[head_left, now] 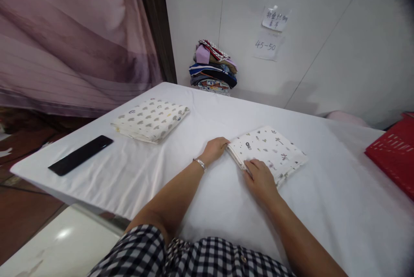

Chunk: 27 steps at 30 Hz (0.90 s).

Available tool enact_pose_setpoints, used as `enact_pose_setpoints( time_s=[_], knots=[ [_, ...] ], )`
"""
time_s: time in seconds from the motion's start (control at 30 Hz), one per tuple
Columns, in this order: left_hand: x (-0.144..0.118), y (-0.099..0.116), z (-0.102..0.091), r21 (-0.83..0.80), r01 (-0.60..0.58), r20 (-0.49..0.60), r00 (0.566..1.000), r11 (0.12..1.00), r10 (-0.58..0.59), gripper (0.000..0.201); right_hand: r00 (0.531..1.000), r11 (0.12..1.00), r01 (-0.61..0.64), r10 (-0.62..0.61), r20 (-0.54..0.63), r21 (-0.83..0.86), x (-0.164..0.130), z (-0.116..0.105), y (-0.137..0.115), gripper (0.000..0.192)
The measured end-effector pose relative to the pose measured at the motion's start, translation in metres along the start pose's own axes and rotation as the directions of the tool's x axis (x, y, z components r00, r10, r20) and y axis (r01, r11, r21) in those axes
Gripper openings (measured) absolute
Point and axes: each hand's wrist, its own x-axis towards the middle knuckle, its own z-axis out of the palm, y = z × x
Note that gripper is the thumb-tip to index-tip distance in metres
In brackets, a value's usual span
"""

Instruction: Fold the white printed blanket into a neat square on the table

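A folded white cloth (267,150) with small grey and brown prints lies flat on the white-covered table (200,122), right of the middle. At its left corner my left hand (214,149) is closed, pinching the folded layers between thumb and fingers. My right hand (261,178) grips the near edge, fingers on top and the thumb at the side of the fold. Further left rests a second folded white cloth (152,119) with grey leaf-like prints, out of reach of both hands.
A black phone-like slab (80,155) lies near the table's left edge. A red slotted basket (394,152) stands at the right. Behind the table is a stack of folded fabrics (213,68) by the wall. A pink curtain (74,31) hangs at the left.
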Motion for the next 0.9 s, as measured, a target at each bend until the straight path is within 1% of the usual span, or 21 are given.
enact_pose_setpoints(
  time_s=[0.23, 0.43, 0.57, 0.63, 0.73, 0.8, 0.9],
  knots=[
    [-0.001, 0.004, -0.001, 0.111, 0.113, -0.053, 0.993, 0.987, -0.108, 0.032, 1.0, 1.0, -0.011, 0.011, -0.015, 0.002, -0.001, 0.0, 0.0, 0.029],
    [-0.003, 0.007, -0.001, 0.098, 0.134, -0.077, 0.989, 0.986, -0.127, 0.029, 1.0, 1.0, -0.026, 0.027, -0.015, 0.006, -0.001, 0.002, 0.001, 0.029],
    [-0.004, 0.008, 0.0, 0.086, 0.186, -0.089, 0.98, 0.979, -0.178, 0.026, 1.0, 1.0, -0.014, 0.014, -0.024, 0.022, -0.001, 0.001, 0.001, 0.029],
    [-0.006, 0.006, -0.001, 0.049, 0.171, -0.073, 0.983, 0.984, -0.167, 0.026, 0.999, 1.0, -0.015, 0.016, -0.031, 0.025, -0.001, 0.001, 0.001, 0.029],
    [-0.009, 0.002, -0.004, -0.035, 0.069, -0.026, 0.997, 0.997, -0.07, 0.03, 0.999, 0.999, -0.016, 0.017, -0.035, 0.028, -0.002, 0.001, 0.001, 0.029],
    [-0.011, 0.001, -0.006, -0.078, 0.021, 0.0, 1.0, 0.997, -0.021, 0.033, 0.999, 0.999, -0.014, 0.015, -0.036, 0.03, -0.002, 0.002, 0.001, 0.029],
    [-0.012, 0.0, -0.008, -0.108, 0.003, 0.009, 1.0, 0.994, -0.002, 0.03, 0.999, 1.0, -0.014, 0.015, -0.039, 0.023, -0.002, 0.002, 0.002, 0.029]
  ],
)
